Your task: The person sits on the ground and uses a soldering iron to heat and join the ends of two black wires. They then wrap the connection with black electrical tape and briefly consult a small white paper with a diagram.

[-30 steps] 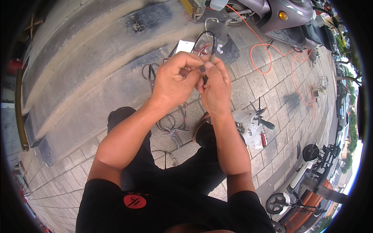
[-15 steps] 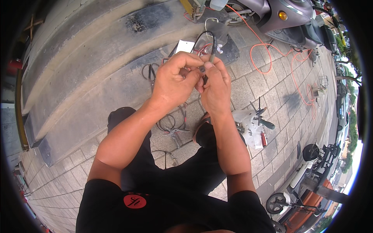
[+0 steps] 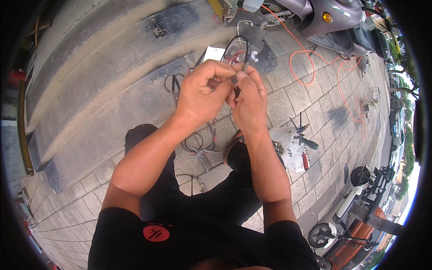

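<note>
Pavement (image 3: pixel 285 101) lies below us, with one purple scooter (image 3: pixel 330 20) parked on it, ahead to our right. Our two hands meet in front: the left hand (image 3: pixel 202 86) pinches with thumb and forefinger, the right hand (image 3: pixel 252 95) closes around one black cable (image 3: pixel 249 47). One red-handled screwdriver (image 3: pixel 306 162) lies to our right. One small dark piece (image 3: pixel 234 80) sits in the left hand's pinch, beside the right thumb.

At the left, wide stone steps (image 3: pixel 99 76) curve down to the paving (image 3: pixel 281 105). A purple-grey scooter (image 3: pixel 344 28) stands at the upper right, and near it an orange cord (image 3: pixel 290 59) lies in loops. Lower, a screwdriver (image 3: pixel 306 162) with red handle rests beside white plastic sheet (image 3: pixel 293 155). A white two-wheeler (image 3: pixel 348 204) is parked at the lower right.
</note>
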Motion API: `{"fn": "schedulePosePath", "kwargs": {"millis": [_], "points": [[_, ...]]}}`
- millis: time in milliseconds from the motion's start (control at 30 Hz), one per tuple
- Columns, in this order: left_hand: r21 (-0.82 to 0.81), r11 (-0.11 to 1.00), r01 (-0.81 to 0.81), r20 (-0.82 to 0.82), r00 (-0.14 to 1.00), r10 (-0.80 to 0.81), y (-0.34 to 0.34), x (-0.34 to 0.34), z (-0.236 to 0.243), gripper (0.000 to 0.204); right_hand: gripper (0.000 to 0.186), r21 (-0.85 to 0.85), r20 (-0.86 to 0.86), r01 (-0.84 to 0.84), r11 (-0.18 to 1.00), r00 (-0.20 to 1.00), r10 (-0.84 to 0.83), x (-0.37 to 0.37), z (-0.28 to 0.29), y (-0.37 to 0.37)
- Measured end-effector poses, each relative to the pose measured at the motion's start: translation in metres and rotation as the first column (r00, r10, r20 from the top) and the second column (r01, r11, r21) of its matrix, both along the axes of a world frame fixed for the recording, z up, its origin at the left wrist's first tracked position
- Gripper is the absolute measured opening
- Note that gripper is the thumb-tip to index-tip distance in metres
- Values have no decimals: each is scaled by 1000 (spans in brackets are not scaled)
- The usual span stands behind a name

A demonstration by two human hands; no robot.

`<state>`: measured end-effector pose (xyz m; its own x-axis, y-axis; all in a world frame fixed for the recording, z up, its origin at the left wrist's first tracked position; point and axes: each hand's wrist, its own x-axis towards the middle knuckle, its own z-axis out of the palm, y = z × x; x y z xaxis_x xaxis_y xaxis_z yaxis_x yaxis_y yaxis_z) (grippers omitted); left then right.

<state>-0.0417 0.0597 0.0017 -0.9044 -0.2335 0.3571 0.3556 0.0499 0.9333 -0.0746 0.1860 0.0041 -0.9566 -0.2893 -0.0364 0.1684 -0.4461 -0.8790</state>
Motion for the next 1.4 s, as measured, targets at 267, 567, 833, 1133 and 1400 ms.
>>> {"fn": "schedulePosePath", "kwargs": {"millis": [267,567,833,1133,1400], "points": [[7,1000,3,0,1000,-3,0,0,2,25,15,-9,6,9,1000,1000,-9,0,1,-1],[48,999,13,31,999,-15,-1,1,5,22,18,-24,53,5,1000,999,-4,-1,-2,-2],[71,997,14,31,999,-16,-1,0,4,20,19,-4,42,15,1000,999,-14,0,-1,-4],[87,995,39,163,985,-53,-3,1,10,20,19,41,48,33,999,998,-35,0,-2,-5],[80,995,55,251,965,-73,-8,1,15,19,19,51,64,35,998,997,-38,0,-4,-7]]}}
